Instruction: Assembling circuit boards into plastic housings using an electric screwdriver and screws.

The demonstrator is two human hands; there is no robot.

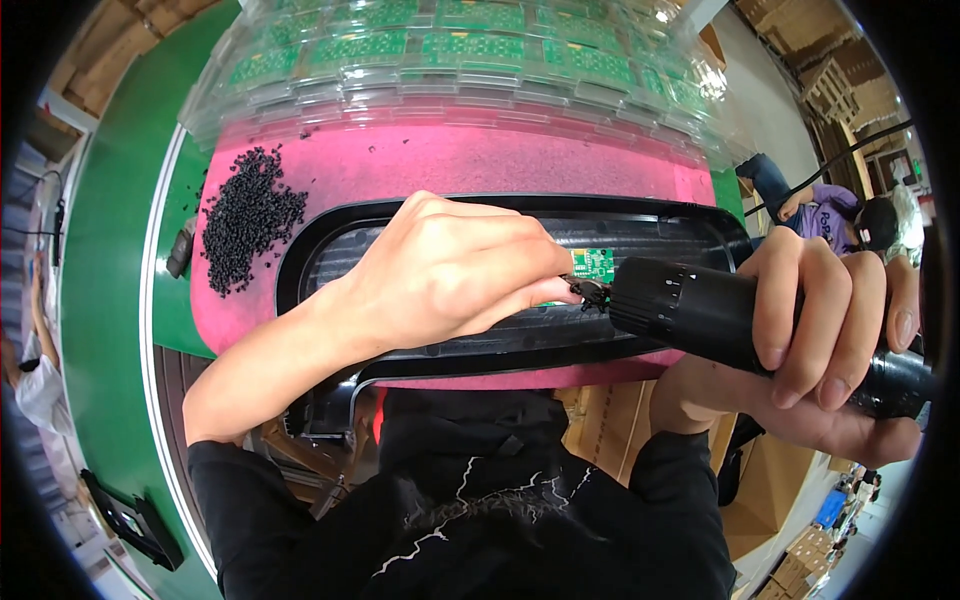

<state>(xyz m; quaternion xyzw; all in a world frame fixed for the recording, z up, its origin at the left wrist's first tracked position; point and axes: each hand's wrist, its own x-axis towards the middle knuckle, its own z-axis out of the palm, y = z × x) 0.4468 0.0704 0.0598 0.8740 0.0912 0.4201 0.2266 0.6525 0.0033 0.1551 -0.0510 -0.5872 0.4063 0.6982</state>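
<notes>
My right hand (820,310) wraps round the thick body of a black electric screwdriver (690,310), held nearly level and pointing left. A cluster of small black screws (592,293) sits at its nose. The fingertips of my left hand (460,265) are pinched together right against that cluster, on one or more of the pieces; how many is hidden. Just behind the screws, a small green circuit board (594,262) lies inside a long black plastic housing (640,208), partly covered by my left fingers. Both hands are over the housing's middle and right side.
A heap of small black screws (245,220) lies on the pink mat (480,160) at the left. Clear plastic trays of green circuit boards (420,50) are stacked along the back. A person in purple (830,215) is at the far right, another (42,395) at the far left.
</notes>
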